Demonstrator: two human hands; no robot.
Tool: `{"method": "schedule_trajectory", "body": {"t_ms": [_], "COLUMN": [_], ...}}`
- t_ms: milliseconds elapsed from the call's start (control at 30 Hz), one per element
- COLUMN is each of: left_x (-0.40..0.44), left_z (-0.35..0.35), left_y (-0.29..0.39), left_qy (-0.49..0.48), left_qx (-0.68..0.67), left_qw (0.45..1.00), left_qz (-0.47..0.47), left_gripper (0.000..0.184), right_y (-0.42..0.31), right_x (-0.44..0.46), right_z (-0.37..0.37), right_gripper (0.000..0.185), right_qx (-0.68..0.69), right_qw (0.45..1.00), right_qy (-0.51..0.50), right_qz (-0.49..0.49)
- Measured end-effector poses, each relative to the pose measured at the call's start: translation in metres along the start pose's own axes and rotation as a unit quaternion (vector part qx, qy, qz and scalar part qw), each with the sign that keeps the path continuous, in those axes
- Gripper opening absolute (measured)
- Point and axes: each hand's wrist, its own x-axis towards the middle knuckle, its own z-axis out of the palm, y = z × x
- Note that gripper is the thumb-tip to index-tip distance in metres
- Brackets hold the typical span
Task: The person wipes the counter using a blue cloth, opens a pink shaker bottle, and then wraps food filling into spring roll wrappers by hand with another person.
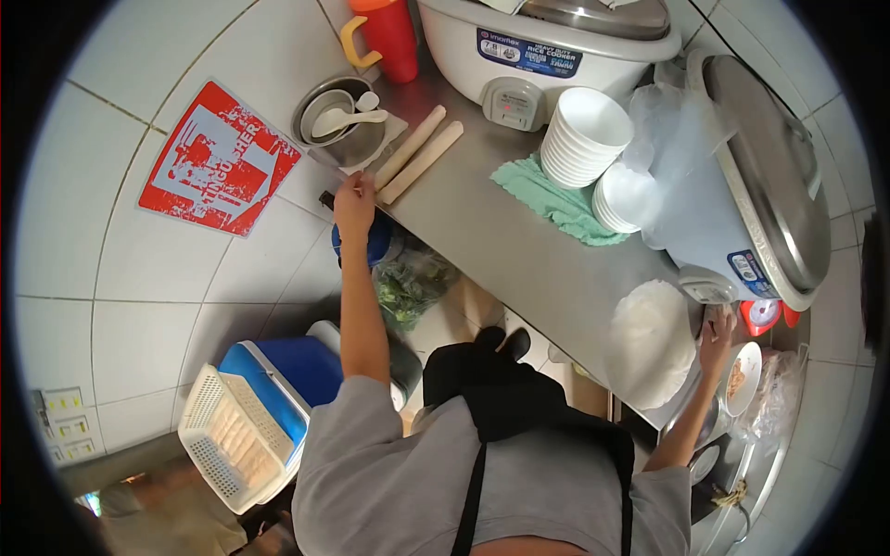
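My left hand (354, 206) is closed at the near left edge of the steel counter (482, 213), beside two pale wooden sticks (422, 162) that lie side by side. Something thin and clear shows at its fingertips, too small to name. My right hand (716, 341) reaches to the right end of the counter, next to a flat white round mound (652, 345) and below a rice cooker; its fingertips are partly hidden, and what they touch is unclear. Behind the sticks stand metal bowls (334, 116) with a white spoon (348, 120).
Two large rice cookers (445, 46) (686, 208) stand along the back and right. Stacked white bowls (586, 134) rest on a green cloth (547, 199). A red jug (391, 42), a red scale (760, 315) and a basket (227, 440) are around. Part of another person shows at lower left.
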Motion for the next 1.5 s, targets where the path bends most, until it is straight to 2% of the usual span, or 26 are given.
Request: {"method": "schedule_trajectory", "body": {"t_ms": [67,100,133,167,200,333,400,433,500,533,600,700,733,800,900,933,967,1000,1067,1133,1167,1200,1300,1400,1467,1500], "left_x": [0.013,0.018,0.019,0.021,0.028,0.031,0.030,0.032,0.032,0.030,0.027,0.020,0.020,0.021,0.025,0.023,0.015,0.012,0.016,-0.010,-0.027,-0.041,-0.075,-0.134,-0.175,-0.193], "left_z": [-0.001,0.000,0.003,0.002,0.000,-0.011,-0.010,-0.008,-0.007,-0.007,-0.022,-0.039,-0.042,-0.049,-0.055,-0.058,-0.074,-0.079,-0.084,-0.096,-0.097,-0.088,-0.061,-0.024,0.011,0.020], "left_y": [-0.001,0.001,0.004,0.005,0.007,0.014,0.008,0.007,0.008,0.010,0.036,0.090,0.108,0.143,0.182,0.192,0.211,0.215,0.203,0.223,0.237,0.242,0.263,0.289,0.303,0.311], "left_qy": [-0.061,-0.075,-0.094,-0.128,-0.161,-0.199,-0.170,-0.156,-0.136,-0.125,-0.112,-0.072,-0.053,-0.037,-0.033,-0.040,-0.086,-0.053,-0.030,-0.207,-0.290,-0.307,-0.348,-0.393,-0.400,-0.419], "left_qx": [0.058,0.101,0.142,0.137,0.131,0.126,0.077,0.051,-0.024,-0.062,-0.019,0.013,0.020,0.029,0.034,0.034,0.035,0.005,-0.078,-0.300,-0.359,-0.366,-0.385,-0.475,-0.592,-0.602], "left_qw": [0.996,0.992,0.985,0.982,0.976,0.971,0.982,0.986,0.990,0.990,0.993,0.995,0.995,0.992,0.983,0.980,0.981,0.975,0.938,0.866,0.800,0.796,0.785,0.732,0.657,0.644], "left_qz": [-0.008,-0.010,-0.008,-0.037,-0.060,-0.047,-0.026,-0.018,-0.008,-0.005,0.030,0.072,0.087,0.120,0.178,0.194,0.170,0.215,0.337,0.343,0.383,0.371,0.339,0.291,0.239,0.219], "left_gripper": [0.048,0.051,0.054,0.053,0.051,0.049,0.046,0.045,0.042,0.040,0.039,0.037,0.036,0.033,0.033,0.033,0.039,0.043,0.057,0.071,0.073,0.073,0.072,0.061,0.048,0.049], "right_y": [-0.069,-0.097,-0.096,-0.133,-0.177,-0.243,-0.260,-0.268,-0.289,-0.300,-0.349,-0.433,-0.462,-0.516,-0.552,-0.560,-0.560,-0.555,-0.544,-0.525,-0.512,-0.500,-0.454,-0.396,-0.340,-0.302], "right_x": [-0.005,-0.003,-0.006,-0.008,-0.011,-0.018,-0.024,-0.030,-0.042,-0.048,-0.039,-0.009,0.001,0.023,0.056,0.061,0.065,0.067,0.074,0.062,0.056,0.049,0.020,-0.011,-0.038,-0.055], "right_z": [-0.011,-0.010,0.018,0.014,0.007,0.006,0.008,0.015,0.031,0.049,0.065,0.125,0.155,0.189,0.237,0.237,0.234,0.229,0.176,0.115,0.087,0.065,0.010,-0.030,-0.054,-0.060], "right_gripper": [0.040,0.033,0.025,0.023,0.022,0.021,0.020,0.021,0.022,0.026,0.032,0.043,0.048,0.043,0.045,0.044,0.043,0.042,0.041,0.044,0.047,0.049,0.050,0.051,0.050,0.044], "right_qx": [-0.164,-0.035,0.374,0.134,-0.116,-0.025,0.050,0.075,0.098,0.182,0.234,0.303,0.304,0.369,0.476,0.469,0.456,0.438,0.580,0.477,0.498,0.522,0.567,0.540,0.461,0.329], "right_qw": [0.983,0.996,0.908,0.980,0.984,0.983,0.977,0.978,0.989,0.981,0.963,0.914,0.909,0.893,0.852,0.853,0.857,0.866,0.750,0.827,0.817,0.803,0.804,0.833,0.885,0.935], "right_qy": [0.058,0.079,0.129,0.135,0.132,0.176,0.196,0.193,0.109,0.062,-0.036,-0.086,-0.104,-0.072,-0.062,-0.052,-0.044,-0.034,-0.099,-0.036,-0.028,-0.022,-0.144,-0.119,0.032,0.122], "right_qz": [-0.058,-0.019,0.139,0.060,-0.015,0.055,0.072,0.035,-0.015,-0.021,-0.131,-0.254,-0.267,-0.248,-0.210,-0.224,-0.234,-0.239,-0.303,-0.295,-0.289,-0.287,-0.109,-0.018,-0.051,-0.045]}}
